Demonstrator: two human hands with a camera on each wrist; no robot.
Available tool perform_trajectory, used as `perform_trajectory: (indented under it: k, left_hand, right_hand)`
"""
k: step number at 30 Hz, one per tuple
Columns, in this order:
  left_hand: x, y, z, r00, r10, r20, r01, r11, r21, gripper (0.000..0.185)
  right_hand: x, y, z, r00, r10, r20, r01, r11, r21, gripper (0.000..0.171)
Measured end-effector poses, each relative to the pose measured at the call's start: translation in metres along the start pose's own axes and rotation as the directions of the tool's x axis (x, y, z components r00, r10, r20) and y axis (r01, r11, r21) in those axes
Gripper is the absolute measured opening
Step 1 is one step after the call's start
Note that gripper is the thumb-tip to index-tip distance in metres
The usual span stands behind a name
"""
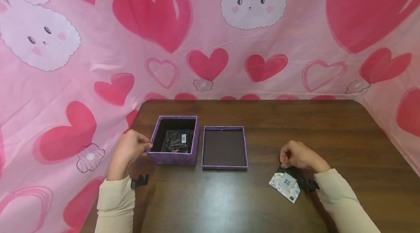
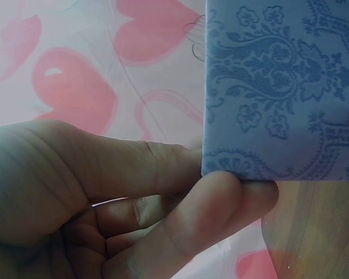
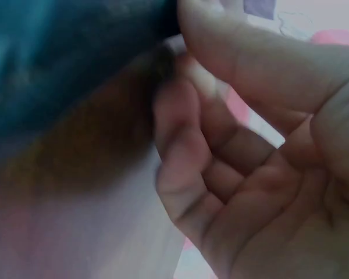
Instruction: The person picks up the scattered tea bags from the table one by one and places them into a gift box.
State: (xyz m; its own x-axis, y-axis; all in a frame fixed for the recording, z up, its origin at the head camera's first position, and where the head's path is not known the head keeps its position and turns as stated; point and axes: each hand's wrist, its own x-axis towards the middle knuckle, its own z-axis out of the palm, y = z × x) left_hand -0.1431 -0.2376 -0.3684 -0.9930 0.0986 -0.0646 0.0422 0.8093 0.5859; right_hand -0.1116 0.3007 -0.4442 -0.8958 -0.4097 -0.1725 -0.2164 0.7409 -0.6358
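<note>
The purple box (image 1: 174, 157) has matt paper walls embossed with a paisley pattern, the table (image 1: 328, 131) is smooth dark wood with a slight sheen, and the backdrop (image 1: 98, 61) is thin, creased, glossy plastic sheeting.

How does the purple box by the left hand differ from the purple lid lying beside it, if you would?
The box is deep-walled; the lid is shallow. The box holds a dark packet; the lid holds nothing. The left hand touches the box; the lid lies untouched. Both are purple, square and open side up.
</note>
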Motion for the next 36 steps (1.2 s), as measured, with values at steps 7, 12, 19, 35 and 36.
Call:
perform_trajectory:
  k: [7,12,19,35,36]
  left_hand:
    - [0.000,-0.002,0.002,1.000,0.004,-0.004,-0.004,1.000,0.027,0.009]
    - [0.000,-0.004,0.003,1.000,0.007,-0.010,-0.006,1.000,0.017,0.008]
    - [-0.001,-0.005,0.003,0.999,0.032,-0.018,-0.031,0.999,0.017,0.006]
    - [-0.002,-0.002,0.002,1.000,0.015,-0.014,-0.015,1.000,0.018,0.008]
    - [-0.002,-0.002,0.002,1.000,0.015,-0.014,-0.015,1.000,0.017,0.008]
  right_hand:
    - [-0.002,0.004,-0.013,0.993,-0.089,0.082,0.080,0.991,0.108,0.019]
    - [0.000,0.008,-0.021,0.976,-0.154,0.156,0.118,0.968,0.221,0.020]
    - [0.001,0.020,-0.025,0.952,-0.243,0.186,0.171,0.927,0.333,0.026]
    - [-0.002,0.021,-0.056,0.932,-0.342,0.120,0.268,0.874,0.406,0.024]
    - [-0.001,0.020,-0.058,0.930,-0.347,0.119,0.271,0.869,0.415,0.024]
